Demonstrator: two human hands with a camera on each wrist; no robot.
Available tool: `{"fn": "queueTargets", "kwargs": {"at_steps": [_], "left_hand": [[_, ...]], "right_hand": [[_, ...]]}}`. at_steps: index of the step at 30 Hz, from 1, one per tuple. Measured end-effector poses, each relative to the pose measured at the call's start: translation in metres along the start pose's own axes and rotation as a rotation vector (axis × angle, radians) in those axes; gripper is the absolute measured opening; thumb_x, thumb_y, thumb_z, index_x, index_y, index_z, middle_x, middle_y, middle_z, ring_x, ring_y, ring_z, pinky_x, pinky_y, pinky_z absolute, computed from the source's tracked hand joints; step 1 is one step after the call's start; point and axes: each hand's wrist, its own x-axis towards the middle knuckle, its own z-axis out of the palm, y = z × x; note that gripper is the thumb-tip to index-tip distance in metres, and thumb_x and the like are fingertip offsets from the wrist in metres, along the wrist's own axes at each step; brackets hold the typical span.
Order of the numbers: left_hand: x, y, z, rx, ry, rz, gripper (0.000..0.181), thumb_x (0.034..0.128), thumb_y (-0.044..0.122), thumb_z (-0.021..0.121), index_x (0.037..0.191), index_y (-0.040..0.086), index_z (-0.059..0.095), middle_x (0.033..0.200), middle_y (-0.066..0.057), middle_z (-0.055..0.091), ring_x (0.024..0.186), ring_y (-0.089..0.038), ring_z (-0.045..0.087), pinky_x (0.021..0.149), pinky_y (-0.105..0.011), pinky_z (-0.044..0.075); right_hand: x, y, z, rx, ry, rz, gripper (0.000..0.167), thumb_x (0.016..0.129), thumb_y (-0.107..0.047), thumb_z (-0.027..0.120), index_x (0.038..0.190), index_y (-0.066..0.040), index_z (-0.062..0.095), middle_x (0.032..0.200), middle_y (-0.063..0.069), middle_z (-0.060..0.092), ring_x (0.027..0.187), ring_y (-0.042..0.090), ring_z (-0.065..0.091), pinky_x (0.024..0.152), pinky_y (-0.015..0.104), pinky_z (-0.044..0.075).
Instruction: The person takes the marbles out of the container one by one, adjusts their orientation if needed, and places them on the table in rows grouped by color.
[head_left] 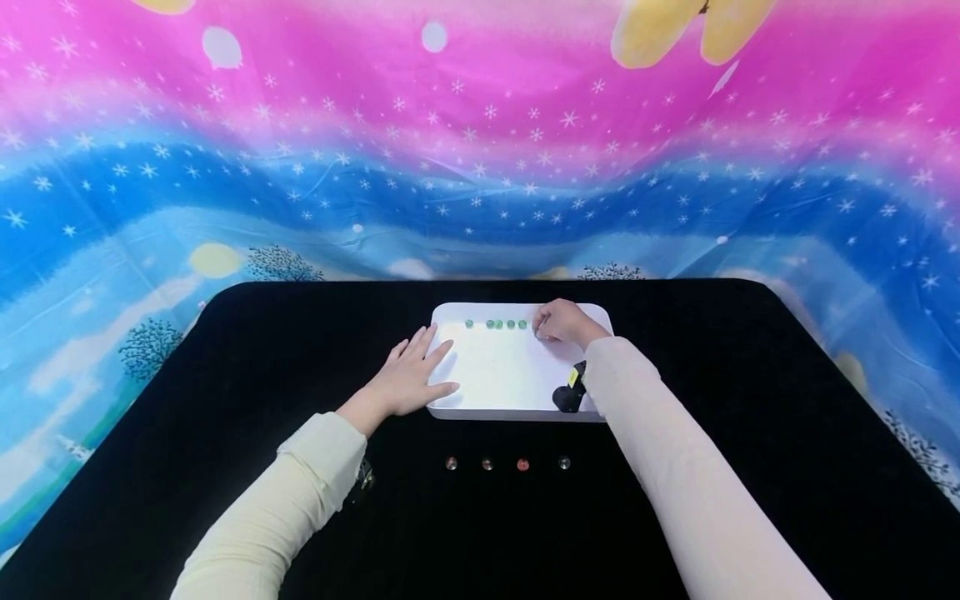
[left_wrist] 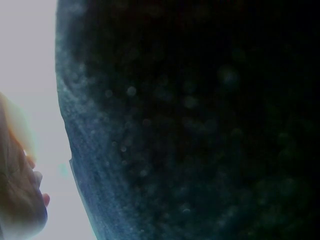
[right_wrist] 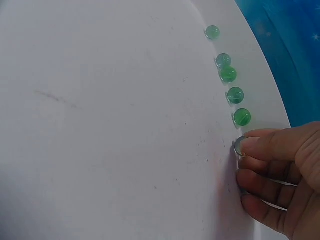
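My right hand (head_left: 562, 322) reaches into the right end of a white tray (head_left: 517, 414). In the right wrist view its thumb and a finger pinch a clear glass marble (right_wrist: 239, 146) near the tray's far wall, partly hidden by the thumb. Several green glass marbles (right_wrist: 242, 117) line that wall beside it, two of them close together. With fingers spread, my left hand (head_left: 405, 373) rests on the tray's left rim. Only part of that hand shows in the left wrist view, dim at the left edge.
In front of the tray, a spaced row of several marbles lies on the black-covered table (head_left: 480, 525), including a reddish marble (head_left: 522, 464) and a clear marble (head_left: 564, 462). A black wrist camera (head_left: 568, 396) hangs under the right cuff. Behind stands a pink and blue patterned cloth (head_left: 480, 167).
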Motion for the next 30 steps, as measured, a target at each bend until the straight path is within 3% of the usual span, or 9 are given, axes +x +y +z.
{"fn": "queueTargets", "kwargs": {"at_steps": [4,10,21,30], "left_hand": [[0.000,0.000,0.000,-0.003,0.004,-0.002,0.071,0.0837,0.058,0.035,0.139,0.017,0.019,0.143,-0.013,-0.002,0.129,-0.025,-0.002,0.099,-0.047,0.008],[0.000,0.000,0.001,-0.001,0.000,-0.001,0.071,0.0837,0.058,0.035,0.139,0.018,0.018,0.143,-0.013,-0.002,0.129,-0.026,-0.002,0.100,-0.047,0.008],[0.001,0.000,0.001,0.006,0.003,0.005,0.070,0.0837,0.058,0.035,0.139,0.017,0.019,0.143,-0.013,-0.001,0.129,-0.026,-0.001,0.099,-0.047,0.008],[-0.001,0.000,0.001,-0.010,0.006,0.000,0.070,0.0838,0.057,0.036,0.139,0.016,0.020,0.143,-0.013,-0.001,0.129,-0.026,-0.001,0.099,-0.046,0.007]], "right_hand": [[0.001,0.002,0.000,-0.003,0.000,-0.013,0.016,0.075,0.003,0.055,0.085,-0.006,0.064,0.061,0.002,0.052,0.056,0.015,0.042,0.052,0.025,0.035],[-0.002,0.004,0.000,-0.004,-0.002,-0.037,0.010,0.076,-0.001,0.058,0.084,-0.004,0.063,0.061,0.003,0.052,0.056,0.015,0.043,0.052,0.026,0.036],[-0.010,-0.005,-0.005,0.058,-0.016,-0.068,0.016,0.083,-0.007,0.055,0.097,-0.002,0.060,0.083,0.011,0.058,0.074,0.022,0.050,0.066,0.032,0.041],[-0.022,-0.017,-0.012,0.130,-0.027,-0.137,0.021,0.085,-0.008,0.054,0.104,-0.001,0.058,0.098,0.009,0.058,0.086,0.023,0.053,0.075,0.036,0.043]]}}
